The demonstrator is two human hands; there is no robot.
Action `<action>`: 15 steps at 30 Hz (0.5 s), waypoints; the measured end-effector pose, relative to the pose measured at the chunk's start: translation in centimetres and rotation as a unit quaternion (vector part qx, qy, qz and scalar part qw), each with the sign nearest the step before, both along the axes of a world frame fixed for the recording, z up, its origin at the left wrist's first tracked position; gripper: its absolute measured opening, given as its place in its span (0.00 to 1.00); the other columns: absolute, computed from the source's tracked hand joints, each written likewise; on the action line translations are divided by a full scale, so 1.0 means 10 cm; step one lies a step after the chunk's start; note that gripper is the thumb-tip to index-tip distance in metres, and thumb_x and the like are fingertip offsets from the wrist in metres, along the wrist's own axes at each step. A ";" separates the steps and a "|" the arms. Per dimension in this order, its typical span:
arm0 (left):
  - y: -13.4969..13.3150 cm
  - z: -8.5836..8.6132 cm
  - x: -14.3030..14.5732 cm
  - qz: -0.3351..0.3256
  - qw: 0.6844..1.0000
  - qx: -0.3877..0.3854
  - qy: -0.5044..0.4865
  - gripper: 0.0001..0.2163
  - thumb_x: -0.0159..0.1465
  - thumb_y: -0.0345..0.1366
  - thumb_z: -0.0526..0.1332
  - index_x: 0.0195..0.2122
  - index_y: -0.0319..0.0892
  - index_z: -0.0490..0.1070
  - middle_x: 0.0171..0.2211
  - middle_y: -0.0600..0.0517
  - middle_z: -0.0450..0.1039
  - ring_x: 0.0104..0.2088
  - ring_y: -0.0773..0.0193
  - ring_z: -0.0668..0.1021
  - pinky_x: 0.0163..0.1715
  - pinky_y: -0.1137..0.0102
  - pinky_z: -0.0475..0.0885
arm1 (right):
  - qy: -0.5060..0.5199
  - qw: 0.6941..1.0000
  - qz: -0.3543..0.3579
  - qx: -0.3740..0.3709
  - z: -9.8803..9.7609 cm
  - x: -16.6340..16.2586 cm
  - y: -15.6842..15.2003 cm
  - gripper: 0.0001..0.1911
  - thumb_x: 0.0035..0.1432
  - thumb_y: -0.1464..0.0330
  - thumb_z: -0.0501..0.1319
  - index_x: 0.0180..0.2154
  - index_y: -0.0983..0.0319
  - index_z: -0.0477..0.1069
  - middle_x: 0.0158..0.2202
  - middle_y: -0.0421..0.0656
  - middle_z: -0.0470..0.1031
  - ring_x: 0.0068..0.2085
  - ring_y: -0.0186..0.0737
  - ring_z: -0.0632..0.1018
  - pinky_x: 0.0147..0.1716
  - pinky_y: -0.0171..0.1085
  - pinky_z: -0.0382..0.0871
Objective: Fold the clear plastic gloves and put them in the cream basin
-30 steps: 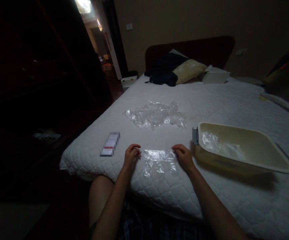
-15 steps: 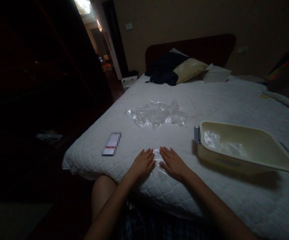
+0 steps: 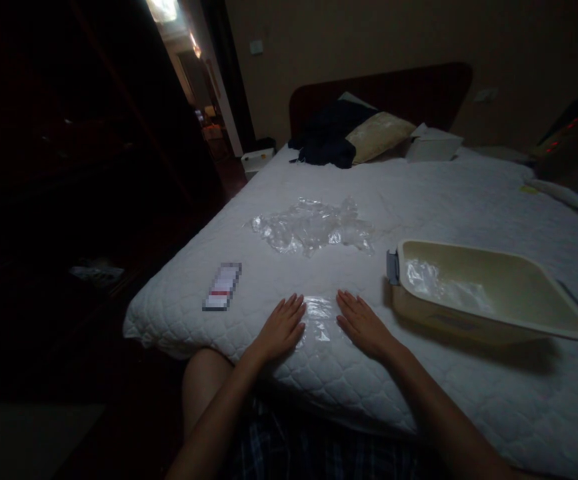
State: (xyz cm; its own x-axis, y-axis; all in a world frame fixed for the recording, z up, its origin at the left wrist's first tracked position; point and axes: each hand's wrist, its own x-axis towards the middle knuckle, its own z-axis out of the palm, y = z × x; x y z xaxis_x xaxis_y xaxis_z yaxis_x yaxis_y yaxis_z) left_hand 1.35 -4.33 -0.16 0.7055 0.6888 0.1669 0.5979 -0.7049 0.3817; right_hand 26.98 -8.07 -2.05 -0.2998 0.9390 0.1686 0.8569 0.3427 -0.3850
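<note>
A clear plastic bag (image 3: 321,319) lies flat near the bed's front edge, with shiny creases across it. My left hand (image 3: 283,327) rests palm down on its left side, fingers stretched out. On the opposite side my right hand (image 3: 365,323) lies flat too, its fingers extended over the bag's right edge. Neither hand grips anything. Beyond them a loose heap of crumpled clear plastic bags (image 3: 313,227) is spread on the white quilted bed cover (image 3: 383,393).
A cream plastic bin (image 3: 509,280) with grey side latches stands at the right, clear plastic inside it. A blurred-out phone-like object (image 3: 223,287) lies at the left. Dark cloth (image 3: 333,137), a tan pillow (image 3: 381,137) and a white box (image 3: 435,145) sit by the headboard (image 3: 419,83).
My right hand has slid to the right, widening the gap between my hands and baring more of the bag. The left hand has shifted slightly left.
</note>
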 end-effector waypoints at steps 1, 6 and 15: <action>0.00 0.00 -0.01 0.004 1.000 -0.005 -0.011 0.22 0.63 0.39 0.48 0.58 0.44 0.51 0.61 0.48 0.47 0.61 0.59 0.47 0.58 0.56 0.44 | 0.001 1.000 0.000 0.002 -0.01 0.00 0.00 0.29 0.60 0.56 0.42 0.60 0.61 0.46 0.61 0.46 0.47 0.61 0.44 0.50 0.58 0.48 0.43; 0.05 -0.06 -0.04 0.040 0.990 -0.058 -0.124 0.18 0.62 0.37 0.50 0.54 0.44 0.59 0.58 0.47 0.56 0.60 0.59 0.54 0.57 0.56 0.49 | -0.001 1.000 0.000 -0.002 0.01 -0.02 -0.01 0.29 0.60 0.56 0.42 0.60 0.62 0.47 0.61 0.47 0.47 0.61 0.44 0.49 0.58 0.48 0.43; 0.07 -0.11 0.05 0.148 0.907 -0.181 -0.351 0.17 0.54 0.34 0.60 0.45 0.44 0.67 0.53 0.46 0.60 0.54 0.58 0.62 0.55 0.61 0.56 | 0.243 0.966 -0.071 -0.056 0.04 0.04 0.05 0.28 0.58 0.56 0.47 0.57 0.60 0.54 0.59 0.49 0.55 0.58 0.44 0.58 0.56 0.48 0.50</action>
